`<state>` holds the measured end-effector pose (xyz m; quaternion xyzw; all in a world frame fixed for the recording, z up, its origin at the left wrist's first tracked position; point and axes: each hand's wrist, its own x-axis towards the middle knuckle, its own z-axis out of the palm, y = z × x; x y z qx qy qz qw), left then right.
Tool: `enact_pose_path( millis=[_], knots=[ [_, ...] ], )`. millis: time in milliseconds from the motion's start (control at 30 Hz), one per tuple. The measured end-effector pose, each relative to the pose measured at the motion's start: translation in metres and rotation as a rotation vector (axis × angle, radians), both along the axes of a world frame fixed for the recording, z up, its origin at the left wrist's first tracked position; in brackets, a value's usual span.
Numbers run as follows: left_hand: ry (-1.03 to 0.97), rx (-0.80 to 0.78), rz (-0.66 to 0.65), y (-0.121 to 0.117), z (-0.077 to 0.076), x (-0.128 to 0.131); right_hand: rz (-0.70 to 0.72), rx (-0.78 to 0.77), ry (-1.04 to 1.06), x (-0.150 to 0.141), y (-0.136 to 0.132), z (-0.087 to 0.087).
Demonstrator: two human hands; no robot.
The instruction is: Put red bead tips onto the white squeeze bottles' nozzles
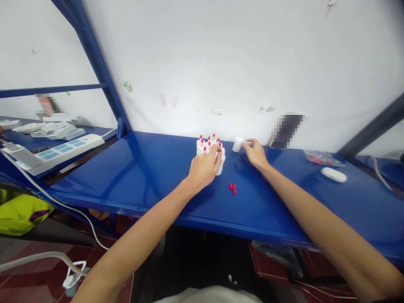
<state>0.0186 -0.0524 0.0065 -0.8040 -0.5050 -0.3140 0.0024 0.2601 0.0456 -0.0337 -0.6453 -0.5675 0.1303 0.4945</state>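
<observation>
My left hand (204, 165): fingers curled, tips at cluster of white plastic bottles with pointed red caps (208, 147), near back of glossy blue counter (151, 168); cannot tell if pinching cap. My right hand (256, 154), apart from left: thumb and fingers bent at white cylindrical bottle (237, 145) right of cluster; grip unclear. Small loose red pieces (231, 186) nearer me.
</observation>
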Motion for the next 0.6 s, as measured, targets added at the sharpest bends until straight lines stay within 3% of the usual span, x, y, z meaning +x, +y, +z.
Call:
enact_pose_path(
  millis=[167, 400, 533, 600],
  knots=[
    [0.104, 0.015, 0.083, -0.001, 0.007, -0.001, 0.036, -0.064, -0.005, 0.003, 0.02, -0.004],
    [0.129, 0.023, 0.145, 0.001, 0.007, -0.005, 0.107, 0.099, 0.063, 0.001, 0.033, -0.001],
    [0.053, 0.122, 0.111, 0.004, -0.001, -0.009, 0.122, 0.01, 0.071, 0.003, 0.024, 0.002],
    [0.034, 0.176, 0.001, 0.002, -0.005, -0.011, 0.175, -0.037, 0.069, 0.005, 0.017, 0.003]
  ],
)
